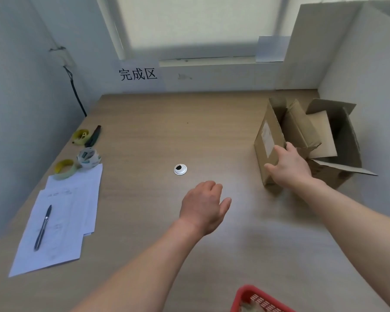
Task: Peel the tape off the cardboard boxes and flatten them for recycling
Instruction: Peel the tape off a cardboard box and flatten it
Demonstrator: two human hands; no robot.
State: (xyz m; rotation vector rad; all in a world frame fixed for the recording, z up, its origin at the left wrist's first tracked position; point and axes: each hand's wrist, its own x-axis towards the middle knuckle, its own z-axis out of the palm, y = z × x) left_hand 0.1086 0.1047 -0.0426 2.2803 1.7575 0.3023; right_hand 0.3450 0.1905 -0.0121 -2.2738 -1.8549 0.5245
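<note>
A narrow brown cardboard box (pixel 268 140) with a pale label stands at the right of the wooden desk (pixel 158 122), leaning against a larger open box (pixel 345 140) whose flaps stick out. My right hand (pixel 288 166) grips the near top edge of the narrow box, with the thumb on its labelled side and the fingers over the rim. My left hand (pixel 204 204) hovers over the middle of the desk with loosely curled fingers and holds nothing. I cannot make out any tape on the boxes from here.
At the left edge lie white sheets of paper (pixel 61 219) with a pen (pixel 43 226), tape rolls (pixel 88 157), a yellow tape dispenser (pixel 80 136) and a dark utility knife (pixel 93 136). A round cable grommet (pixel 180 169) sits mid-desk. A red basket (pixel 254 299) is at the near edge.
</note>
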